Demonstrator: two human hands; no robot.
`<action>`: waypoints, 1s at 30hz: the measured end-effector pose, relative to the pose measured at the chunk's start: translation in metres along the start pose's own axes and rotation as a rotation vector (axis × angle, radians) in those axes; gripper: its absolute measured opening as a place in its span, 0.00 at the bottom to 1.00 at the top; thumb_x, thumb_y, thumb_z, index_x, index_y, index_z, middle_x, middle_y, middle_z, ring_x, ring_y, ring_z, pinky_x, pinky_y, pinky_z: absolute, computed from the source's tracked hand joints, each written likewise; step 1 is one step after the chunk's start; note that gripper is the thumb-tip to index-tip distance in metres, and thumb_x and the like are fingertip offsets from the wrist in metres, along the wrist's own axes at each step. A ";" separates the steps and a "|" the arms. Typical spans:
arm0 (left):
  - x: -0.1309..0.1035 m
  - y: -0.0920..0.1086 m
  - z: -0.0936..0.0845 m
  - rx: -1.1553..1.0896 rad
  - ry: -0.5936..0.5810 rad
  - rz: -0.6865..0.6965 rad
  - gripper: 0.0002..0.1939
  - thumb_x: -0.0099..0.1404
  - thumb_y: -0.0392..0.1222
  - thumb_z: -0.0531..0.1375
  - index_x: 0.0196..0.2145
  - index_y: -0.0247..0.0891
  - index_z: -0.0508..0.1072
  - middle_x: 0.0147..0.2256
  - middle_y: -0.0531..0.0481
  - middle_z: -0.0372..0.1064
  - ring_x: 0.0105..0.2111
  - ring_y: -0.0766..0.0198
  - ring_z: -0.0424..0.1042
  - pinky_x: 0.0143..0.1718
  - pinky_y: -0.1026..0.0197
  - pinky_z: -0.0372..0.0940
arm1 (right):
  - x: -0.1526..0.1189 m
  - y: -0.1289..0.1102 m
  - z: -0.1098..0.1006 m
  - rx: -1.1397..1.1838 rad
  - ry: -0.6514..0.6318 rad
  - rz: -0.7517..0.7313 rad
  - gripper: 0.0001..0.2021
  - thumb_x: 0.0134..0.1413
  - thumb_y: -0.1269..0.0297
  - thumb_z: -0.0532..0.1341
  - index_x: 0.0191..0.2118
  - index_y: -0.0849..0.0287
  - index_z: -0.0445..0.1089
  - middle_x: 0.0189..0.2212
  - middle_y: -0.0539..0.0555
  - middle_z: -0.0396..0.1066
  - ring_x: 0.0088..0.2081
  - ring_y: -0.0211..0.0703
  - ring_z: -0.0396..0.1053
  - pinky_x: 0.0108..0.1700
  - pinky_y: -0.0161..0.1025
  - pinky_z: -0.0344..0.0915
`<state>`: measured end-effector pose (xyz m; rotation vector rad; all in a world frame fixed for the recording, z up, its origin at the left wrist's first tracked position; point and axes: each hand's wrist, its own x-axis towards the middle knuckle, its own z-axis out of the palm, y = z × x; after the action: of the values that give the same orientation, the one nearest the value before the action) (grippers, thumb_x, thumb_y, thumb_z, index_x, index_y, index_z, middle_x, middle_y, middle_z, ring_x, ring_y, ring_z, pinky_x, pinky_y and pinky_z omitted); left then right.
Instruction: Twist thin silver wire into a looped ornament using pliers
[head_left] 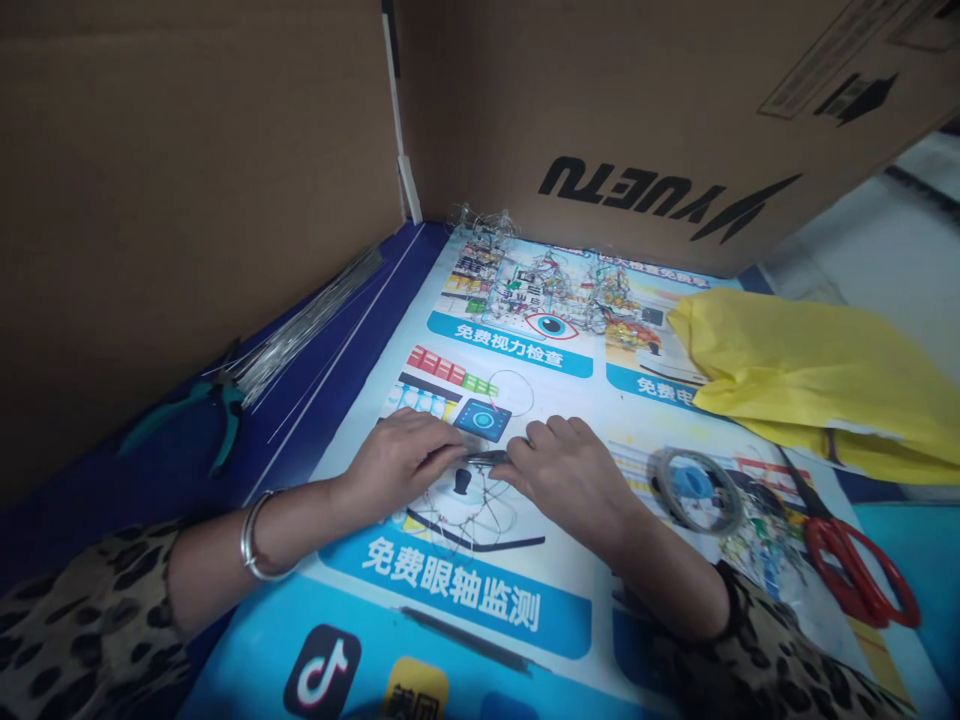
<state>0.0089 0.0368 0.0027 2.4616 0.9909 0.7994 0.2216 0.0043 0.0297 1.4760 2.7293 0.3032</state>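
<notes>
My left hand [409,452] is closed in a pinch over the printed sheet, a silver bangle on its wrist. Facing it, my right hand [566,485] is closed too, thumb and fingers pressed together. Between the fingertips shows a slim dark metal piece [487,458]; its kind is unclear. Fine wire bent into a rounded open shape [491,535] lies just below the fingers and seems to run up into the left pinch. Another thin wire loop [531,388] curves above the hands. The fingers hide how metal piece and wire meet.
Left lie teal-handled pliers [225,400] beside a bundle of straight wires [307,325]. Tangled wire pieces with coloured bits [555,285] sit at the back. Rightward are a tape roll [697,490], red-handled scissors [855,565] and a yellow bag [817,370]. Cardboard [480,110] walls the back.
</notes>
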 end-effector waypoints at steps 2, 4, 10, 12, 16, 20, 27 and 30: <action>0.000 0.000 0.000 -0.011 -0.010 0.005 0.06 0.64 0.40 0.54 0.34 0.38 0.71 0.28 0.52 0.71 0.30 0.66 0.68 0.34 0.62 0.60 | 0.000 0.000 -0.002 0.005 -0.013 0.002 0.15 0.57 0.52 0.54 0.30 0.58 0.66 0.26 0.53 0.66 0.32 0.43 0.59 0.32 0.39 0.42; 0.000 -0.001 0.000 -0.022 -0.025 0.015 0.07 0.64 0.40 0.54 0.35 0.39 0.72 0.29 0.52 0.71 0.31 0.65 0.68 0.35 0.62 0.60 | -0.001 0.000 -0.003 0.006 -0.018 0.005 0.15 0.57 0.52 0.54 0.29 0.58 0.66 0.26 0.53 0.66 0.31 0.43 0.59 0.32 0.39 0.42; 0.003 -0.002 -0.002 -0.107 -0.114 0.042 0.07 0.65 0.39 0.53 0.36 0.39 0.72 0.31 0.51 0.72 0.34 0.64 0.68 0.39 0.60 0.59 | -0.002 -0.001 -0.002 0.017 -0.005 0.006 0.15 0.56 0.52 0.54 0.29 0.58 0.66 0.25 0.53 0.65 0.31 0.44 0.59 0.32 0.39 0.42; 0.004 -0.002 -0.002 -0.137 -0.145 0.025 0.07 0.64 0.39 0.54 0.34 0.38 0.72 0.31 0.51 0.72 0.34 0.64 0.68 0.39 0.59 0.58 | -0.002 -0.001 -0.001 0.024 -0.003 0.008 0.15 0.56 0.52 0.54 0.29 0.58 0.66 0.26 0.53 0.65 0.32 0.44 0.59 0.32 0.39 0.43; 0.004 -0.002 -0.001 -0.174 -0.124 -0.026 0.06 0.64 0.39 0.55 0.33 0.38 0.71 0.30 0.51 0.71 0.34 0.64 0.67 0.39 0.60 0.58 | -0.002 -0.001 0.000 0.029 -0.004 0.016 0.15 0.56 0.51 0.55 0.30 0.58 0.66 0.26 0.53 0.65 0.33 0.44 0.59 0.32 0.39 0.43; 0.003 -0.002 -0.001 -0.196 -0.100 -0.044 0.06 0.64 0.39 0.55 0.32 0.39 0.71 0.29 0.52 0.71 0.32 0.65 0.67 0.38 0.61 0.58 | -0.002 -0.002 0.000 0.025 0.015 0.015 0.15 0.56 0.52 0.55 0.30 0.59 0.66 0.26 0.54 0.65 0.32 0.44 0.59 0.32 0.39 0.43; 0.004 -0.002 -0.005 -0.245 -0.133 -0.062 0.08 0.65 0.39 0.53 0.32 0.38 0.72 0.29 0.51 0.71 0.31 0.66 0.67 0.37 0.61 0.59 | -0.005 -0.005 0.004 0.000 0.055 0.025 0.14 0.56 0.52 0.55 0.29 0.58 0.66 0.26 0.54 0.65 0.32 0.44 0.59 0.33 0.40 0.43; 0.004 -0.003 -0.008 -0.274 -0.161 -0.038 0.09 0.65 0.39 0.53 0.33 0.38 0.72 0.29 0.50 0.71 0.32 0.65 0.67 0.39 0.59 0.60 | -0.005 -0.007 0.006 0.006 0.062 0.036 0.14 0.55 0.52 0.56 0.30 0.59 0.66 0.26 0.54 0.64 0.32 0.44 0.58 0.34 0.40 0.43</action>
<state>0.0050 0.0429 0.0087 2.2261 0.8096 0.6635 0.2196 -0.0023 0.0221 1.5440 2.7563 0.3481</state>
